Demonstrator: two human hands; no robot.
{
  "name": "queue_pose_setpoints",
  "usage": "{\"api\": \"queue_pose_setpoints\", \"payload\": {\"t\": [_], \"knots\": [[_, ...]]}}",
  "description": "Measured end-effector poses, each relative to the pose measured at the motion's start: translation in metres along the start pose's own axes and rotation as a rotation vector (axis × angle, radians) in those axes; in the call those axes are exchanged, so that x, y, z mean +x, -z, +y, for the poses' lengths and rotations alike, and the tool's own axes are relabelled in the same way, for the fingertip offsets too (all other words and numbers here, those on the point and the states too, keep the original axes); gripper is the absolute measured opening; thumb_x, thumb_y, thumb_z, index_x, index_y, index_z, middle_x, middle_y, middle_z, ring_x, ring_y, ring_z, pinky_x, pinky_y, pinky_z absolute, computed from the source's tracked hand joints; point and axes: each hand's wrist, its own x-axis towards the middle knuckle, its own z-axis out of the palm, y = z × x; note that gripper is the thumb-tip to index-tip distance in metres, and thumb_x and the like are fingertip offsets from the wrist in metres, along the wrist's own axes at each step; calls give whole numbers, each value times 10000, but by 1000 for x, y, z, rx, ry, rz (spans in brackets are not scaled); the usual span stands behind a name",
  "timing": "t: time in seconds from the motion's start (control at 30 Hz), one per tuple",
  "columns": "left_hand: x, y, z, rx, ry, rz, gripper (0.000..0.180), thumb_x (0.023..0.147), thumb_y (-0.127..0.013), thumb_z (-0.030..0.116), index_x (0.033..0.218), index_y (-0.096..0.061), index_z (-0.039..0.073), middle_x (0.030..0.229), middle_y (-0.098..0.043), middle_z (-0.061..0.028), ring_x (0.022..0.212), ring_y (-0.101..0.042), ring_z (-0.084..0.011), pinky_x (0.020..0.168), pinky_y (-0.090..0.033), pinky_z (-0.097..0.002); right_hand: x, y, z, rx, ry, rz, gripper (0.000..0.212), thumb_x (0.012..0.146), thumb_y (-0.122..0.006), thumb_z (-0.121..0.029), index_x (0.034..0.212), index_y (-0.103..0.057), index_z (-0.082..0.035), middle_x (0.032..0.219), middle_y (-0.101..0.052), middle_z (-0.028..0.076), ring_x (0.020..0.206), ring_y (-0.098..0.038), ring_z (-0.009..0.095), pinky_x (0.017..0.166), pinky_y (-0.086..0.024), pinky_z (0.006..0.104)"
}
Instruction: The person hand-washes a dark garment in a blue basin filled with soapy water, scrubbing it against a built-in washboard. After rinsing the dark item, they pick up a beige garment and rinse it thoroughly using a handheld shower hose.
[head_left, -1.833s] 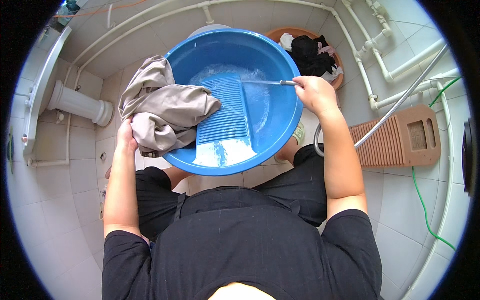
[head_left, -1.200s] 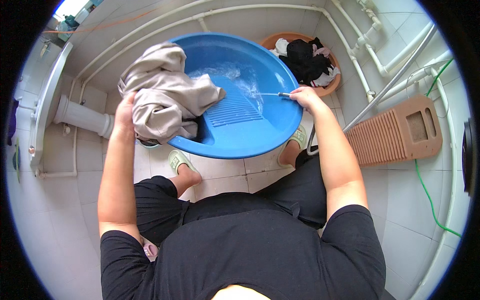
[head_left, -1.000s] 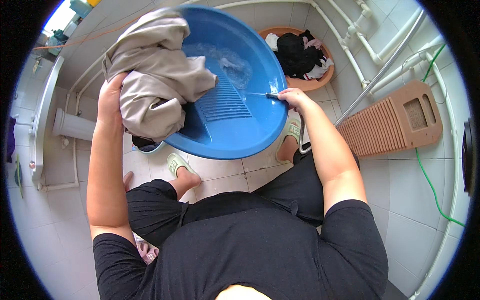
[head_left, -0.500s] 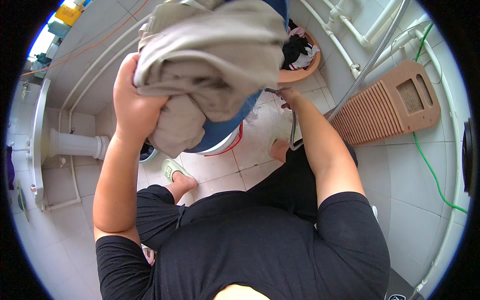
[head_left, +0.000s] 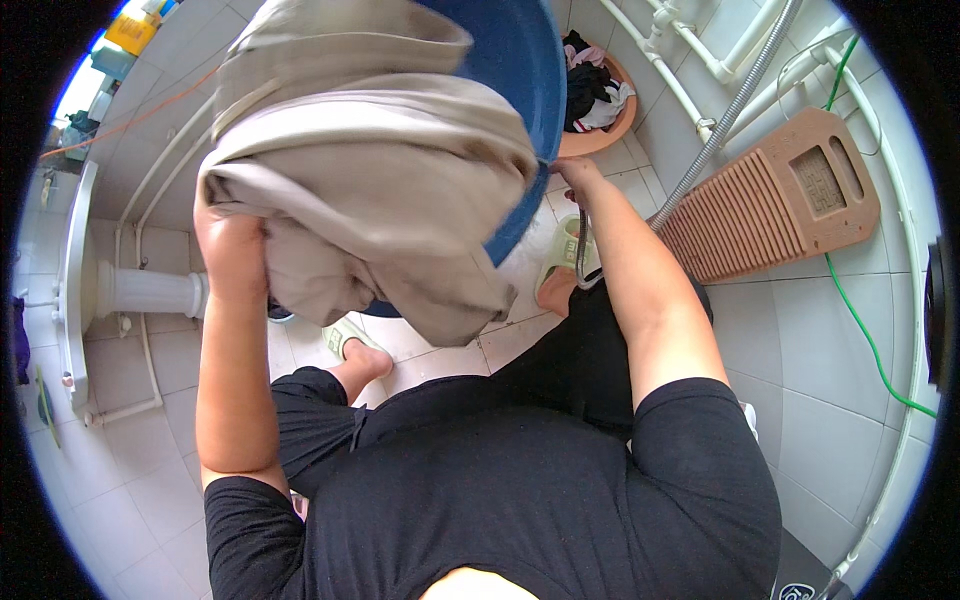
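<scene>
My left hand point(head_left: 234, 250) is closed on a bunched beige garment point(head_left: 380, 150), its fingers buried in the folds. The cloth hangs in front of a large blue basin point(head_left: 515, 60) and covers much of it; what lies inside the basin is hidden. My right hand point(head_left: 575, 175) is at the basin's right rim, fingers curled round the end of a grey flexible hose point(head_left: 584, 250). From that hand the hose loops down by my knee. Whether the fingers also grip the rim, I cannot tell.
Beyond the basin stands an orange tub point(head_left: 622, 125) of dark and white clothes. A brown washboard point(head_left: 770, 200) leans at the right wall near white pipes point(head_left: 680, 95) and a green cord point(head_left: 860, 325). At left is a pedestal sink point(head_left: 150, 290). My feet in green slippers point(head_left: 560, 250) stand on tiles.
The garment has moved left and nearer with my left hand, uncovering more of the blue basin. My right hand has risen slightly to the rim. The white bucket with red trim is now hidden.
</scene>
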Motion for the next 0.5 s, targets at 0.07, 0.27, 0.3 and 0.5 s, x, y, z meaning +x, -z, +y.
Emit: {"api": "queue_pose_setpoints", "payload": {"t": [0.07,0.27,0.3,0.5], "knots": [[0,29,-14,-158,34,-55,391,854,-507,108,1206,-485,-59,1120,-580,-147,999,-580,-221,862,-468,-331,-20,5,-15,45,-91,-84,301,766,-653,-225,1005,-640,-44,1036,-612,95,632,-497,176,539,-383,295],[-38,106,-88,-355,543,346,443,923,-440,247,1251,-446,-50,1202,-540,-175,1085,-542,-288,932,-448,-396,-58,2,-43,-11,228,-125,284,737,-689,-171,985,-675,-33,899,-661,107,734,-609,189,658,-492,319],[-48,133,-116,-490,560,253,446,927,-428,257,1253,-448,-46,1215,-534,-177,1098,-533,-293,942,-441,-402,-51,3,-44,-34,254,-166,288,745,-684,-186,998,-672,-49,915,-656,100,760,-608,185,666,-483,313],[-108,173,-191,-331,618,348,404,907,-494,244,1210,-515,-22,1154,-582,-144,1003,-590,-256,861,-486,-385,-76,-7,-75,-279,412,-182,300,739,-675,-194,996,-664,-38,916,-653,104,834,-612,184,760,-493,320]]}}
